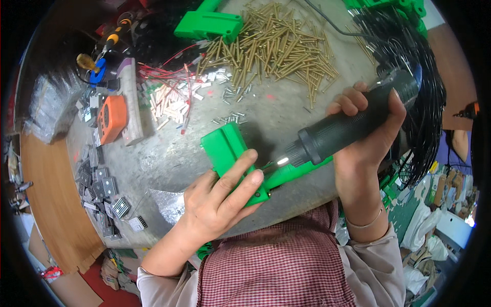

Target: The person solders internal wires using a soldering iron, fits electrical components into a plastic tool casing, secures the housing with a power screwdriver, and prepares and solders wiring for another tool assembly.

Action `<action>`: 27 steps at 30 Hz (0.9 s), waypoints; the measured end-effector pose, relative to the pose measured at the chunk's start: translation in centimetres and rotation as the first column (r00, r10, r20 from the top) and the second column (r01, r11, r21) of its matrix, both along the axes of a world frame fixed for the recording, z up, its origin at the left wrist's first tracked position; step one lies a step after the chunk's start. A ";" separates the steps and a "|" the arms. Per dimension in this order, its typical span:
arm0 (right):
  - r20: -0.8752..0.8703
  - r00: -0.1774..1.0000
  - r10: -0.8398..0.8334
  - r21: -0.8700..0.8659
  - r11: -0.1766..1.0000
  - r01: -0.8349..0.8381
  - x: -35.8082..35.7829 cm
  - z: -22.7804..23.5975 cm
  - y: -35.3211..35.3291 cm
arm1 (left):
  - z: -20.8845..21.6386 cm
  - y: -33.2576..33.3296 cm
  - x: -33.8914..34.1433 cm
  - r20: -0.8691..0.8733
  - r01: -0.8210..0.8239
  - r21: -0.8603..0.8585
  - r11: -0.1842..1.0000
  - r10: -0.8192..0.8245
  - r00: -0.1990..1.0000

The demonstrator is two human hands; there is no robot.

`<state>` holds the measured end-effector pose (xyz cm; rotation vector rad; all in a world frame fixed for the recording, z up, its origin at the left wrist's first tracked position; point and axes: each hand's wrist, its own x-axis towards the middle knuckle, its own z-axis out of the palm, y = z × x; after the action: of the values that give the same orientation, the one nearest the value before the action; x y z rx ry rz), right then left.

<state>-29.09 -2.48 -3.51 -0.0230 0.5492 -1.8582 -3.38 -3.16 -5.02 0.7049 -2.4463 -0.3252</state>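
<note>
My left hand (pixel 214 198) is closed on a green plastic housing (pixel 223 144) with a long green handle running right, its fingers lying across the block-shaped part. In my right hand (pixel 365 146) is a black electric screwdriver (pixel 340 128), tilted so its front end points down and left. A small light glows at its nose, beside the housing. The bit's tip is hard to make out, and I cannot tell whether it touches the housing. Small silver screws (pixel 230 119) lie just beyond the housing.
A heap of long brass-coloured screws (pixel 286 46) covers the far middle, beside another green housing (pixel 209 24). White connectors (pixel 174 102) with red wires and an orange box (pixel 112 119) lie left. Grey finned parts (pixel 102 189) sit near the left edge; black cables (pixel 419 102) hang right.
</note>
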 end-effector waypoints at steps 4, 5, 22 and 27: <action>0.009 1.000 -0.002 -0.014 1.000 0.002 0.2 0.8 -0.3 | -0.4 -0.3 -0.3 -0.046 0.021 0.003 1.000 -0.021 0.999; 0.010 1.000 -0.005 -0.008 1.000 0.005 0.5 1.0 -0.4 | -0.4 -0.3 -0.1 -0.045 0.024 0.009 1.000 -0.024 0.999; -0.259 0.965 -0.040 -0.098 0.995 0.015 -0.1 1.7 2.5 | -0.1 2.3 3.8 0.076 -0.231 0.117 0.966 0.223 0.972; -0.220 0.973 -0.074 -0.106 0.993 0.052 0.4 1.0 2.3 | 0.5 2.2 3.4 0.051 -0.264 0.206 0.942 0.259 0.964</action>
<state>-28.66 -0.17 -2.51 -0.2876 0.6179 -1.9566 0.05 -0.93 -4.50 1.1189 -2.3221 -0.4780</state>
